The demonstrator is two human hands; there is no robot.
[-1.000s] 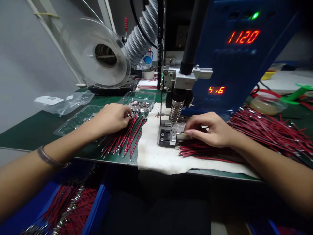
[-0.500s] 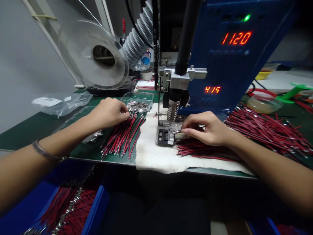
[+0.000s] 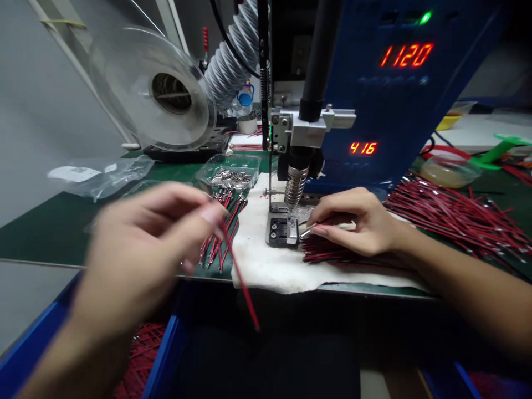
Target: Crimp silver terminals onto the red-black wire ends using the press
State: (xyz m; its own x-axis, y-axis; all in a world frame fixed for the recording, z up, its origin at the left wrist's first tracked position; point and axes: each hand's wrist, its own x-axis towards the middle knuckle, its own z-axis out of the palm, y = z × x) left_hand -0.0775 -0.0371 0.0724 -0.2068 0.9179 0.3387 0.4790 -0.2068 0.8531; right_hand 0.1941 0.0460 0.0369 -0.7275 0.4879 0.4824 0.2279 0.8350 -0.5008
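My left hand point(image 3: 153, 238), smeared by motion, pinches a red-and-black wire point(image 3: 243, 277) near its upper end. The rest of that wire slants down past the table's front edge. Behind it lies a bundle of similar wires point(image 3: 222, 244) with metal tips. My right hand point(image 3: 353, 221) is closed in a pinch on a small silver metal part point(image 3: 308, 231) beside the black-and-silver fixture point(image 3: 282, 230). Above the fixture stands a spring-wrapped soldering head point(image 3: 296, 188). More wires point(image 3: 324, 249) lie under my right hand on the white cloth point(image 3: 266, 271).
A clear tray point(image 3: 236, 172) of small metal parts stands behind the left bundle. A large wire pile point(image 3: 453, 216) lies at right, beside the blue machine point(image 3: 369, 111) with red digits. A clear reel point(image 3: 153, 94) stands back left. Blue bins point(image 3: 162, 354) sit below the table edge.
My left hand has come toward me from the left bundle, bringing a wire. My right hand's metal part has tilted and shifted slightly from the fixture. The lower display went from 415 to 416.
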